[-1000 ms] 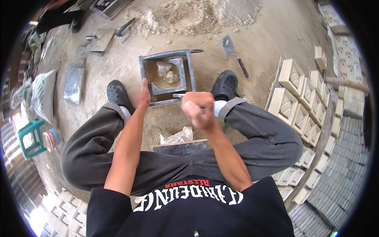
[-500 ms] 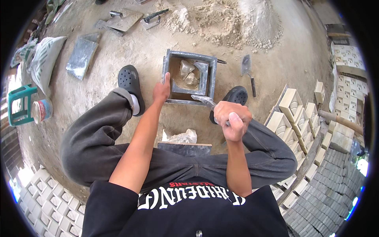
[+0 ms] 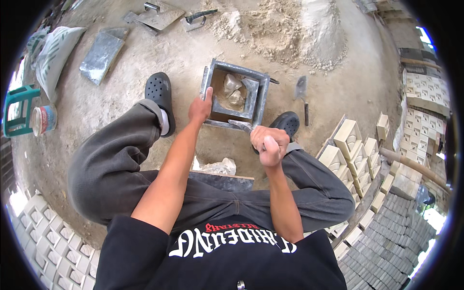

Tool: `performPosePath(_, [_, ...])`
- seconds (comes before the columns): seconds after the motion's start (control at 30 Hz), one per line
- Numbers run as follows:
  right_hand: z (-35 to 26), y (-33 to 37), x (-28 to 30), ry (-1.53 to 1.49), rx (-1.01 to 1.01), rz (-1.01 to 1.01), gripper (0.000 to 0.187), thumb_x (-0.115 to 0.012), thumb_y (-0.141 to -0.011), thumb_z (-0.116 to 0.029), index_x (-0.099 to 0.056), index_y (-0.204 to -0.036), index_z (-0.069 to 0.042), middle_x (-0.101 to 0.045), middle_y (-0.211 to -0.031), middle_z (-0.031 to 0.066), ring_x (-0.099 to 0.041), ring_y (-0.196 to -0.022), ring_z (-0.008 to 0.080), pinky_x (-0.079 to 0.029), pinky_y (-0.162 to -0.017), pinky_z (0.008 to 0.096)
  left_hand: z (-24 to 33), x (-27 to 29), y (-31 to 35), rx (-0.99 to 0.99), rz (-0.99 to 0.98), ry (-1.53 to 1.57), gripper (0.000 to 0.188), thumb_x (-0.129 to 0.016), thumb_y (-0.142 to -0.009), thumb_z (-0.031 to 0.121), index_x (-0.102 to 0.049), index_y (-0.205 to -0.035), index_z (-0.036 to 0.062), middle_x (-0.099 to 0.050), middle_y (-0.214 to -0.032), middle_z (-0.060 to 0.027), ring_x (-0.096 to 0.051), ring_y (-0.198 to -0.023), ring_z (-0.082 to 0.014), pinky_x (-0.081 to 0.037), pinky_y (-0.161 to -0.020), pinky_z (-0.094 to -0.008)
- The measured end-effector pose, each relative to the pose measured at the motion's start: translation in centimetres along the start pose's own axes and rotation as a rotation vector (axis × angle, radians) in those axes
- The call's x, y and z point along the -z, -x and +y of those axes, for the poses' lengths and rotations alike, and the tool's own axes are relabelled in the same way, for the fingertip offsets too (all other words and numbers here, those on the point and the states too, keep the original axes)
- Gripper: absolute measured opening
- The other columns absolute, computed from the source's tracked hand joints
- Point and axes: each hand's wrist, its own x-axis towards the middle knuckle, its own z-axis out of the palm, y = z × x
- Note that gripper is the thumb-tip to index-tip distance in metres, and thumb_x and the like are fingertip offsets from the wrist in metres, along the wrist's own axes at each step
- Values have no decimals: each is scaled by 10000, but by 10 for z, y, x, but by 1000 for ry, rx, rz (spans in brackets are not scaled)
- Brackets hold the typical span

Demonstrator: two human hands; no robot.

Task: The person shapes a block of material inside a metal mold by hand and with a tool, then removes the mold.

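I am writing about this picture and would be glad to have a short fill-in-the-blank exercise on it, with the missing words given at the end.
1. The person's left hand grips the ____ side of the grey, square, box-like frame.
2. Around a grey, narrow-bladed tool, the person's right hand is closed into a ____.
3. In the picture, the round, white-and-red bucket stands to the ____ of the green plastic stool.

Missing words: left; fist; right.

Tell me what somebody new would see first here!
Probably the grey frame in the middle, with the left hand on its left side and the right hand gripping a tool near its lower edge. Then the pale heap up top and patterned blocks on the right. The green stool pops out at far left.
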Motion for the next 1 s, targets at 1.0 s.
performPosePath(1.0, [-19,-5,-2,162,48,-8,356,-473,-792,-190,-384,-503,-3,-411,-470,54,-394,-424,151,-296,-416,293,6,8,-3,34,-12,-33,894,-292,-855,756,-603,-1216,0,-610,-1159,-276,-560,-1134,-415,-422,-968,-462])
